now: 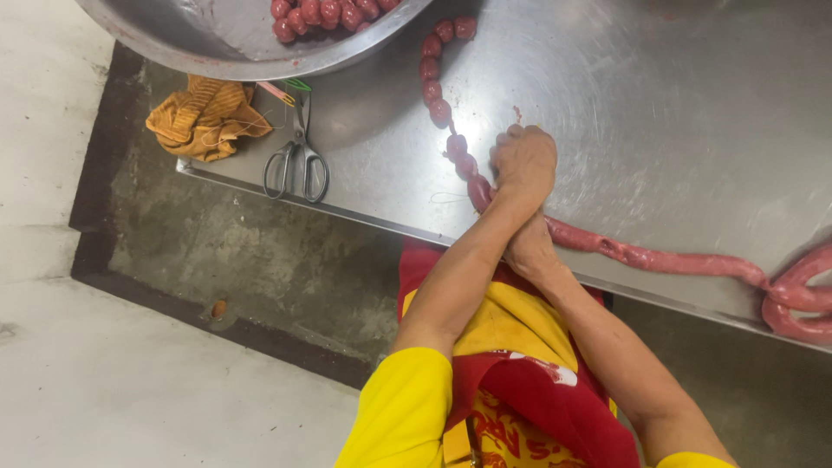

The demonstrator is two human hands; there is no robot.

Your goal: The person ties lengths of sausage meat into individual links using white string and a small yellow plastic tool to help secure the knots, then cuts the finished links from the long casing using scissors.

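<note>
Sausage rope (pixel 659 258): along counter's (pixel 676 113) near edge; my left hand (pixel 523 162) clenches it, my right hand (pixel 529 247) grips behind, steadying for pinching links.

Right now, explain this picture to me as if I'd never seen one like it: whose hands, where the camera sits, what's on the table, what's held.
There is one picture, from a camera worn on a person's head, looking down. The bare arms belong to that person, who wears yellow sleeves and a red apron. The hands cross at the edge of a steel table. The left hand lies on top; the right hand is mostly hidden beneath it. Both grip a red sausage rope, already pinched into small links that lead toward a metal bowl. Scissors and a yellow cloth lie near the corner.
</note>
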